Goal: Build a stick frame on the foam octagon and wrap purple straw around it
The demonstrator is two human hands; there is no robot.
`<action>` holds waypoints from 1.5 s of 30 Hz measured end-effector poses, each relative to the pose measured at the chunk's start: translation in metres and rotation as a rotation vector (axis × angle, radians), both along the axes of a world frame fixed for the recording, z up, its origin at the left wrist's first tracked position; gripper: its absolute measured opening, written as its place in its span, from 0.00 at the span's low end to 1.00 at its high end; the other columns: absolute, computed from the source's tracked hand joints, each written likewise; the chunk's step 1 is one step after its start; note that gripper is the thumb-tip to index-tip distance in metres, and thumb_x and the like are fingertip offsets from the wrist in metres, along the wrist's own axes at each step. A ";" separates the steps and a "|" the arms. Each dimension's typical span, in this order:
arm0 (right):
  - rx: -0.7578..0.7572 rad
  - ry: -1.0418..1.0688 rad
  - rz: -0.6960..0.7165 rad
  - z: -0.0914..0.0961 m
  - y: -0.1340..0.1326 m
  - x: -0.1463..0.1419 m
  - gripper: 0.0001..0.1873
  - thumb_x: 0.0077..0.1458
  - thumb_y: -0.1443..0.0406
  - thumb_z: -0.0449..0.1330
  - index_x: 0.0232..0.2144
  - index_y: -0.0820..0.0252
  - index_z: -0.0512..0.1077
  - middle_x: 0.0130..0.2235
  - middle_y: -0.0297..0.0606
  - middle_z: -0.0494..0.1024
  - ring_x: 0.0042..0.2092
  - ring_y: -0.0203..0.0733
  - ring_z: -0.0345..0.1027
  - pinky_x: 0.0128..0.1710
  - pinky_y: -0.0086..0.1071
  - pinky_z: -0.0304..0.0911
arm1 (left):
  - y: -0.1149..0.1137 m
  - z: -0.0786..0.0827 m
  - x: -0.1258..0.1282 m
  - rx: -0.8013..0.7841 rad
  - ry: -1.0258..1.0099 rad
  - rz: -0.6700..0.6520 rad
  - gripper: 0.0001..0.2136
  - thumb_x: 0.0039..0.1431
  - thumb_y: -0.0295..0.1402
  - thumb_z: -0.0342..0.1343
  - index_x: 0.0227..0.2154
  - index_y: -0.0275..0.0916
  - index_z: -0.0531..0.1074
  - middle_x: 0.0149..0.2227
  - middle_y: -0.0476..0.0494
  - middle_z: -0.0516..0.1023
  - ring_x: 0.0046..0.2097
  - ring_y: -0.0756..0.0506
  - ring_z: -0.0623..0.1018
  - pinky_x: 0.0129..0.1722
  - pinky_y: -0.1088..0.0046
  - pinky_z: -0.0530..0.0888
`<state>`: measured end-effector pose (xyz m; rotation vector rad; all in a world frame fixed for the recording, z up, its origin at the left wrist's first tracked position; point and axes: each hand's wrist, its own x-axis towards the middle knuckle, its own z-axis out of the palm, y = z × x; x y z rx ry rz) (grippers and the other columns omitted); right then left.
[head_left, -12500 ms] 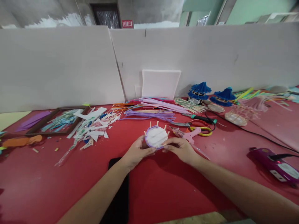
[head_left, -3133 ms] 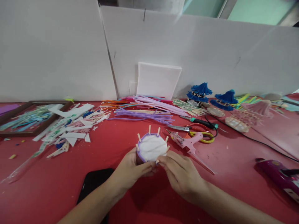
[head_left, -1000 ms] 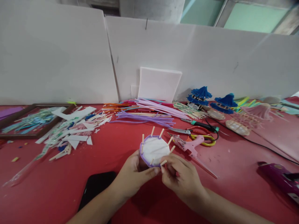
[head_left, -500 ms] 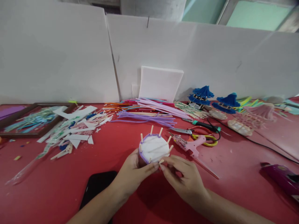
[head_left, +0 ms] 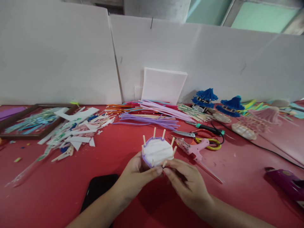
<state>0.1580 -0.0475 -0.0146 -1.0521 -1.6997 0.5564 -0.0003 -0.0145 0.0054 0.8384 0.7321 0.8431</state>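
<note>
A small white foam disc (head_left: pixel 157 152) edged in purple, with several short wooden pegs standing round its rim, is held just above the red table (head_left: pixel 47 190). My left hand (head_left: pixel 136 175) grips it from below and on the left, thumb against its near edge. My right hand (head_left: pixel 187 182) has its fingertips pinched at a wooden peg (head_left: pixel 164 164) on the near rim. A pink glue gun (head_left: pixel 193 147) lies just right of the disc.
Purple and pink pipe cleaners (head_left: pixel 152 115) lie behind the disc, with scissors (head_left: pixel 201 136) to the right. Paper scraps (head_left: pixel 76 129) and a brown frame (head_left: pixel 33 122) are at left. A black phone (head_left: pixel 99 191) lies by my left wrist. Blue tassel pieces (head_left: pixel 206 96) and a purple tool (head_left: pixel 287 182) are at right.
The disc has tilted a little flatter and shifted slightly; my right fingertips stay pinched at the near rim peg. The view has drifted slightly.
</note>
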 end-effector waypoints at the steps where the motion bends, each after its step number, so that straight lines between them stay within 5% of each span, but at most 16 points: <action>1: -0.030 0.026 0.001 -0.001 0.000 0.000 0.08 0.55 0.69 0.56 0.35 0.59 0.75 0.29 0.36 0.79 0.27 0.35 0.73 0.27 0.23 0.69 | 0.000 0.000 0.000 -0.016 -0.017 0.002 0.20 0.43 0.28 0.67 0.42 0.35 0.72 0.37 0.41 0.81 0.39 0.45 0.79 0.41 0.71 0.74; 5: -0.151 0.082 0.028 -0.001 -0.003 -0.002 0.09 0.57 0.66 0.55 0.38 0.59 0.75 0.19 0.29 0.74 0.14 0.28 0.60 0.14 0.20 0.59 | -0.001 0.004 0.000 -0.022 -0.036 -0.002 0.13 0.44 0.27 0.66 0.35 0.36 0.74 0.26 0.48 0.79 0.31 0.50 0.78 0.37 0.74 0.75; 10: -0.128 0.013 -0.021 0.003 -0.005 -0.003 0.08 0.56 0.67 0.54 0.36 0.60 0.73 0.16 0.27 0.69 0.15 0.29 0.59 0.14 0.20 0.57 | -0.003 0.012 0.001 0.026 -0.011 0.005 0.13 0.41 0.27 0.68 0.33 0.36 0.74 0.26 0.48 0.79 0.30 0.49 0.78 0.37 0.73 0.75; 15: -0.095 -0.002 -0.006 0.003 -0.006 -0.001 0.08 0.58 0.68 0.51 0.37 0.59 0.70 0.18 0.29 0.70 0.17 0.30 0.62 0.16 0.21 0.59 | -0.003 0.009 0.001 0.093 0.003 -0.003 0.25 0.44 0.25 0.66 0.48 0.40 0.69 0.42 0.41 0.80 0.44 0.43 0.78 0.47 0.68 0.71; 19: -0.079 -0.004 0.010 0.004 -0.006 0.002 0.08 0.57 0.70 0.52 0.37 0.58 0.70 0.22 0.31 0.73 0.21 0.31 0.66 0.20 0.21 0.61 | -0.004 0.007 0.000 0.085 -0.015 0.021 0.44 0.44 0.22 0.65 0.61 0.48 0.48 0.56 0.38 0.70 0.54 0.41 0.72 0.53 0.66 0.67; 22: -0.052 -0.020 0.022 0.005 -0.006 0.003 0.09 0.56 0.71 0.52 0.35 0.59 0.71 0.23 0.32 0.75 0.21 0.30 0.65 0.20 0.21 0.61 | -0.004 0.008 -0.001 0.096 -0.013 0.004 0.48 0.44 0.22 0.65 0.63 0.50 0.41 0.57 0.38 0.68 0.55 0.41 0.71 0.53 0.66 0.67; 30: 0.039 -0.048 -0.018 0.002 -0.002 0.005 0.12 0.55 0.70 0.55 0.42 0.62 0.72 0.16 0.26 0.67 0.16 0.30 0.57 0.16 0.22 0.55 | -0.006 0.009 -0.004 0.244 0.160 0.017 0.36 0.48 0.30 0.64 0.59 0.46 0.54 0.51 0.39 0.74 0.54 0.41 0.72 0.50 0.66 0.71; 34: 0.076 -0.044 -0.034 0.001 -0.001 0.008 0.09 0.55 0.70 0.56 0.38 0.61 0.73 0.16 0.26 0.66 0.17 0.30 0.58 0.16 0.22 0.56 | -0.006 0.009 -0.004 0.310 0.305 0.034 0.30 0.49 0.34 0.63 0.56 0.43 0.60 0.49 0.38 0.74 0.53 0.40 0.72 0.52 0.66 0.69; 40: 0.190 -0.083 -0.016 0.004 0.000 0.009 0.06 0.54 0.71 0.58 0.35 0.59 0.73 0.22 0.29 0.77 0.19 0.29 0.67 0.21 0.19 0.62 | -0.009 0.005 -0.001 0.426 0.328 0.126 0.39 0.48 0.33 0.63 0.61 0.45 0.49 0.52 0.39 0.71 0.50 0.40 0.74 0.50 0.62 0.72; 45: 0.253 -0.224 0.012 0.002 -0.003 0.012 0.07 0.59 0.69 0.53 0.38 0.58 0.70 0.26 0.33 0.79 0.25 0.33 0.72 0.26 0.22 0.65 | -0.011 0.004 -0.002 0.408 0.355 0.070 0.41 0.48 0.35 0.63 0.62 0.46 0.47 0.49 0.39 0.73 0.43 0.42 0.78 0.47 0.61 0.75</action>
